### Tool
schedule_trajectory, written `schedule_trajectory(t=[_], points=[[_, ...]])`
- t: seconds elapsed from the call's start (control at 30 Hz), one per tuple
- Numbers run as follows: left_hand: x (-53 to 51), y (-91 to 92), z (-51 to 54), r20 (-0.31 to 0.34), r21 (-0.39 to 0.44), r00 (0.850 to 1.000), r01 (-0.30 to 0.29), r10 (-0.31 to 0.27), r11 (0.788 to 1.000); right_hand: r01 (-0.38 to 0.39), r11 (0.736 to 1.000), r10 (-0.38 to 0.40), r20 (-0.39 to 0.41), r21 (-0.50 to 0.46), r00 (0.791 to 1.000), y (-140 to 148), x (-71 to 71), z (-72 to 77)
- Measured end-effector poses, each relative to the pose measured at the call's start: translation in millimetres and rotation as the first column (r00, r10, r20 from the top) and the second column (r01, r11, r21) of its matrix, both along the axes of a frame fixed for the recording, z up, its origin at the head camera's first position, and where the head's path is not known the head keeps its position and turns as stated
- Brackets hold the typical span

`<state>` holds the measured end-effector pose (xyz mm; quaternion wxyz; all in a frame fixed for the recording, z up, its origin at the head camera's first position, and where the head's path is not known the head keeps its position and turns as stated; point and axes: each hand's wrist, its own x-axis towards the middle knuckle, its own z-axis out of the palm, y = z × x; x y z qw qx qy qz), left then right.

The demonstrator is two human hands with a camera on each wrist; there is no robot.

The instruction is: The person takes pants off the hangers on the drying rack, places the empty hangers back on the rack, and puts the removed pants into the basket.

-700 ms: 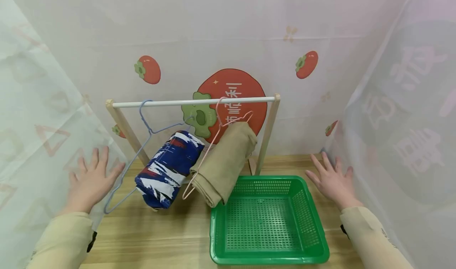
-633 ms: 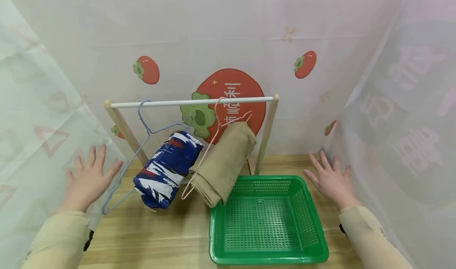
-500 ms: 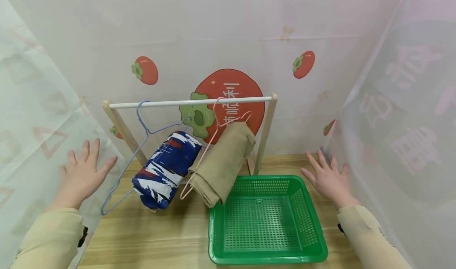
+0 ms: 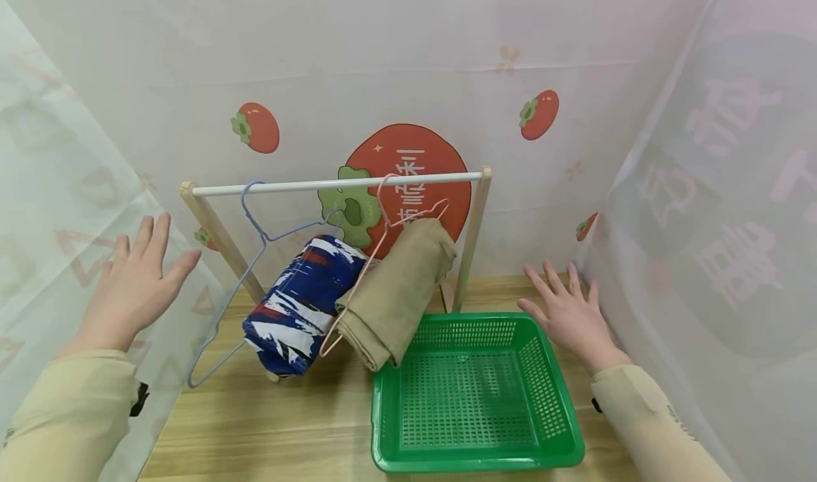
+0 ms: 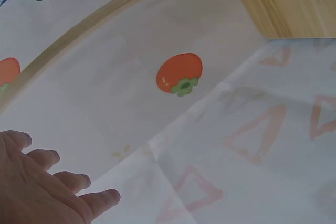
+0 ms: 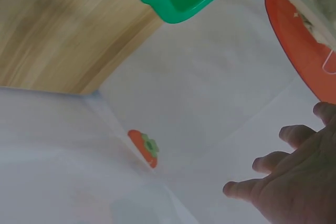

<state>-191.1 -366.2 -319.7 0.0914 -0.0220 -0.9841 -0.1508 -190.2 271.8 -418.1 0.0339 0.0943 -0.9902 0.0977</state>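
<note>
In the head view my left hand [image 4: 130, 283] is raised at the left with fingers straight and thumb spread, touching nothing that I can see. Nearest to it is a blue hanger [image 4: 264, 237] on the rack's bar, with a folded blue, white and red patterned garment [image 4: 306, 301] draped over it. Beside that, a pink hanger [image 4: 385, 227] carries folded khaki trousers or similar cloth [image 4: 402, 290]. On the right, my right hand [image 4: 571, 315] hovers with spread fingers near the green basket [image 4: 381, 425], holding nothing. Both wrist views show loose fingers around no object.
The clothes rack has a white bar [image 4: 306, 185] and wooden legs [image 4: 474, 241]. Its khaki cloth hangs just above the basket's back left corner. Printed white sheets [image 4: 415, 42] enclose the wooden table [image 4: 274, 432] at the back and both sides.
My left hand has risen and moved left, away from the rack. My right hand has shifted slightly left and up, toward the basket. The blue hanger has swung a little to the right.
</note>
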Motion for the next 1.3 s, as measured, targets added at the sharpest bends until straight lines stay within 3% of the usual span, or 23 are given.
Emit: schedule_trajectory(t=[0.27, 0.57, 0.9, 1.13, 1.3], points=[[-10.2, 11.9, 18.7, -0.048, 0.054, 0.998, 0.046, -0.044, 0.997, -0.064, 0.997, 0.065, -0.043, 0.034, 0.997, -17.2, 2.4, 3.3], [-18.8, 28.1, 31.7, -0.077, 0.141, 0.994, 0.091, -0.081, 0.986, -0.128, 0.990, 0.131, -0.073, 0.053, 0.989, -39.3, 6.1, 3.8], [-24.0, 32.6, 36.8, -0.088, 0.305, 0.995, 0.071, -0.046, 0.950, -0.211, 0.977, 0.215, -0.101, 0.041, 0.971, -65.4, 8.7, -1.8], [-30.1, 35.6, 37.6, -0.124, 0.434, 0.992, 0.037, 0.019, 0.900, -0.272, 0.962, 0.274, -0.120, 0.036, 0.954, -83.2, 8.9, -2.7], [-33.3, 38.5, 37.8, -0.115, 0.572, 0.993, 0.039, 0.033, 0.820, -0.309, 0.950, 0.311, -0.138, 0.033, 0.940, -94.3, 10.1, -2.4]])
